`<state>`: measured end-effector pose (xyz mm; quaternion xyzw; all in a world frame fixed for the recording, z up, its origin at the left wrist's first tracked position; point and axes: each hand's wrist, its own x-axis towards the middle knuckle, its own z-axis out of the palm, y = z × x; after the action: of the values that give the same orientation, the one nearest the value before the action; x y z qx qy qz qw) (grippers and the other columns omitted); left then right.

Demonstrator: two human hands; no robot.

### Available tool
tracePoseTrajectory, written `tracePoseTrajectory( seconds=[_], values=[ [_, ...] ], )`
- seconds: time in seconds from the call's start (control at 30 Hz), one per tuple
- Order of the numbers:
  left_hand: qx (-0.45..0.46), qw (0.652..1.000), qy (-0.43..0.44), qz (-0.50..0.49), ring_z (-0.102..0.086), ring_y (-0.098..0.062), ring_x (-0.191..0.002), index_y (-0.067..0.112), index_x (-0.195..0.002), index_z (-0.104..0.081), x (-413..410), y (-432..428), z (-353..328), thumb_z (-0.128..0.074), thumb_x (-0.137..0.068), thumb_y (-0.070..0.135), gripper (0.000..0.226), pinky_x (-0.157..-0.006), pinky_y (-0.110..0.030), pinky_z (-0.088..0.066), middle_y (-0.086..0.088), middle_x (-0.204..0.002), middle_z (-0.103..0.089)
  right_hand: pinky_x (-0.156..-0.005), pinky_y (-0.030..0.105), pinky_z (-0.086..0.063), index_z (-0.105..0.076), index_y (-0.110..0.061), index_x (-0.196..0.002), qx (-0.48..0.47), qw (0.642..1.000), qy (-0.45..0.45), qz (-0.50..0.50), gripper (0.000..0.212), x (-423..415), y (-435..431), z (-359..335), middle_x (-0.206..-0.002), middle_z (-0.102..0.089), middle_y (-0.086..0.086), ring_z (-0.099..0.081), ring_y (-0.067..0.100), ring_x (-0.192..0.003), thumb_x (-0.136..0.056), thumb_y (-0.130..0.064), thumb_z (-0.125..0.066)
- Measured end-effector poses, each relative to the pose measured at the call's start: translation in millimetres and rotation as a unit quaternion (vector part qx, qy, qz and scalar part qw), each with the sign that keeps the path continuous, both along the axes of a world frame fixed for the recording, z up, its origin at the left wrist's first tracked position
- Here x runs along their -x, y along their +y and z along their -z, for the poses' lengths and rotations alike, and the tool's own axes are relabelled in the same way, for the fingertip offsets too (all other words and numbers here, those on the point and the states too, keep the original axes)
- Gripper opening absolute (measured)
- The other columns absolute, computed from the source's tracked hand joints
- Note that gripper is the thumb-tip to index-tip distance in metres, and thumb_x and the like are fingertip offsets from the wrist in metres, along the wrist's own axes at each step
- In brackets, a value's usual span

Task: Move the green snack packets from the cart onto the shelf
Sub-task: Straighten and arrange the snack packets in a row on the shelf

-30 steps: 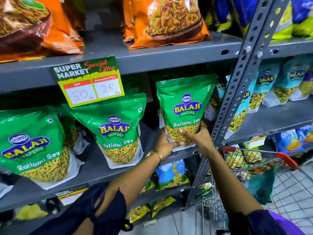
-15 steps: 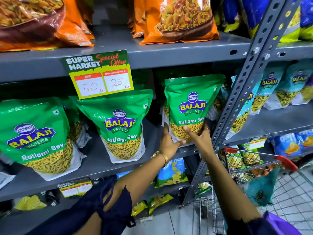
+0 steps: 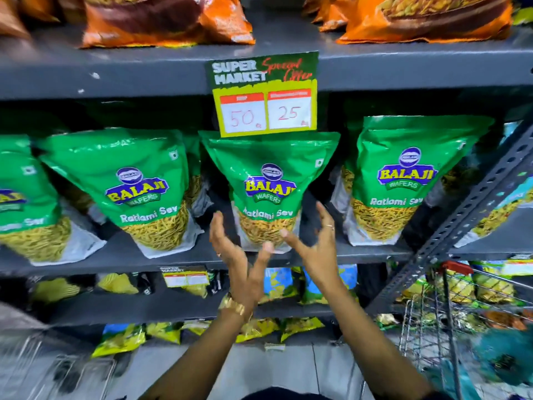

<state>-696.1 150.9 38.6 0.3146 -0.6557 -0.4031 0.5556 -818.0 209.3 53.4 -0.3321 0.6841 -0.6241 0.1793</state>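
Several green Balaji Ratlami Sev packets stand upright on the grey middle shelf (image 3: pixel 173 259). One packet (image 3: pixel 403 157) stands at the right beside the upright post. The middle packet (image 3: pixel 269 157) stands under the price tag. My left hand (image 3: pixel 235 255) and my right hand (image 3: pixel 315 245) are raised in front of the middle packet's lower part, one on each side. Fingers are spread and neither hand holds anything. Another packet (image 3: pixel 127 168) stands to the left. The wire cart (image 3: pixel 427 316) with a red handle is at the lower right.
A special-offer price tag (image 3: pixel 264 93) hangs from the shelf above. Orange snack bags (image 3: pixel 161 21) fill the top shelf. A slanted perforated metal post (image 3: pixel 473 203) bounds the shelf bay on the right. Yellow and blue packets (image 3: pixel 277 284) lie on the lower shelves.
Both hands let go of the right-hand green packet, which stays on the shelf. They moved left and now hover open by the middle packet. The view panned left.
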Motion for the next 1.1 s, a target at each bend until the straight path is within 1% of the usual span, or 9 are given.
tracePoseTrajectory(
  seconds=[0.13, 0.33, 0.4, 0.5, 0.67, 0.77, 0.93, 1.0, 1.1],
  values=[
    [-0.229, 0.97, 0.062, 0.051, -0.022, -0.022, -0.153, 0.015, -0.152, -0.018, 9.0, -46.4, -6.7, -0.061, -0.068, 0.06, 0.104, -0.125, -0.04, -0.021, -0.007, -0.164, -0.019, -0.115, 0.044, -0.039, -0.029, -0.013, -0.148, 0.002, 0.996, -0.072, -0.047, 0.118, 4.5, -42.0, -8.1, -0.151, -0.042, 0.008, -0.046, 0.018, -0.137, -0.052, -0.049, -0.087],
    [-0.214, 0.968, 0.014, 0.134, -0.049, -0.017, -0.138, 0.019, -0.147, -0.038, 18.0, -67.2, -1.5, -0.06, -0.075, 0.061, 0.087, -0.115, -0.038, -0.041, -0.003, -0.151, -0.05, -0.101, 0.037, -0.053, -0.039, -0.023, -0.142, 0.029, 0.994, -0.058, -0.083, 0.109, 29.9, -49.2, -1.0, -0.137, -0.06, 0.001, -0.06, 0.013, -0.123, -0.05, -0.053, -0.089],
    [-0.209, 0.968, 0.006, 0.141, -0.057, -0.011, -0.129, 0.026, -0.14, -0.048, 23.1, -59.2, 0.8, -0.06, -0.078, 0.063, 0.073, -0.104, -0.027, -0.047, 0.006, -0.139, -0.06, -0.091, 0.029, -0.056, -0.043, -0.023, -0.138, 0.031, 0.992, -0.072, -0.1, 0.098, 36.7, -46.2, 0.3, -0.13, -0.065, 0.0, -0.065, 0.01, -0.116, -0.054, -0.045, -0.089],
    [-0.213, 0.966, 0.008, 0.143, -0.062, -0.001, -0.12, 0.029, -0.135, -0.052, 26.6, -50.7, -3.4, -0.055, -0.083, 0.06, 0.061, -0.094, -0.013, -0.05, 0.016, -0.127, -0.067, -0.076, 0.016, -0.057, -0.06, -0.032, -0.116, 0.026, 0.985, -0.094, -0.14, 0.058, 37.7, -42.2, 0.9, -0.106, -0.076, -0.01, -0.072, 0.002, -0.097, -0.062, -0.038, -0.081],
    [-0.244, 0.954, 0.011, 0.176, -0.061, -0.015, -0.127, 0.024, -0.136, -0.055, 27.4, -54.9, -9.9, -0.045, -0.086, 0.066, 0.066, -0.11, -0.041, -0.047, 0.005, -0.133, -0.066, -0.072, 0.01, -0.055, -0.069, -0.033, -0.102, 0.044, 0.981, -0.111, -0.153, 0.033, 32.6, -40.8, 1.8, -0.097, -0.078, -0.018, -0.072, -0.002, -0.092, -0.069, -0.036, -0.074],
    [-0.257, 0.947, 0.012, 0.19, -0.056, -0.023, -0.132, 0.02, -0.139, -0.052, 25.7, -52.2, -11.7, -0.047, -0.081, 0.077, 0.081, -0.116, -0.053, -0.039, -0.005, -0.14, -0.061, -0.071, 0.01, -0.055, -0.067, -0.03, -0.104, 0.045, 0.981, -0.111, -0.151, 0.039, 33.0, -41.4, 3.4, -0.098, -0.078, -0.017, -0.072, -0.002, -0.092, -0.067, -0.04, -0.074],
    [-0.258, 0.942, -0.028, 0.211, -0.051, -0.02, -0.137, 0.023, -0.142, -0.049, 17.6, -52.1, -19.7, -0.04, -0.082, 0.079, 0.083, -0.119, -0.052, -0.034, -0.002, -0.145, -0.057, -0.08, 0.021, -0.059, -0.065, -0.03, -0.111, 0.038, 0.985, -0.097, -0.134, 0.05, 30.4, -41.4, 1.9, -0.103, -0.076, -0.013, -0.071, 0.001, -0.098, -0.065, -0.048, -0.075],
    [-0.237, 0.948, -0.048, 0.205, -0.047, -0.015, -0.14, 0.025, -0.145, -0.045, 12.2, -51.1, -21.3, -0.035, -0.086, 0.074, 0.077, -0.121, -0.05, -0.032, 0.002, -0.149, -0.053, -0.099, 0.034, -0.054, -0.053, -0.022, -0.131, 0.047, 0.991, -0.086, -0.088, 0.075, 24.4, -37.9, 2.3, -0.123, -0.069, -0.004, -0.065, 0.007, -0.114, -0.064, -0.049, -0.075],
    [-0.179, 0.971, -0.064, 0.146, -0.034, 0.003, -0.145, 0.034, -0.148, -0.037, -7.3, -45.2, -13.3, -0.033, -0.082, 0.082, 0.082, -0.125, -0.043, -0.026, 0.015, -0.157, -0.038, -0.12, 0.047, -0.027, -0.022, -0.014, -0.152, 0.079, 0.996, -0.034, 0.035, 0.103, -0.5, -27.1, 8.3, -0.158, -0.032, 0.007, -0.031, 0.021, -0.146, -0.073, -0.058, -0.07]
  ],
)
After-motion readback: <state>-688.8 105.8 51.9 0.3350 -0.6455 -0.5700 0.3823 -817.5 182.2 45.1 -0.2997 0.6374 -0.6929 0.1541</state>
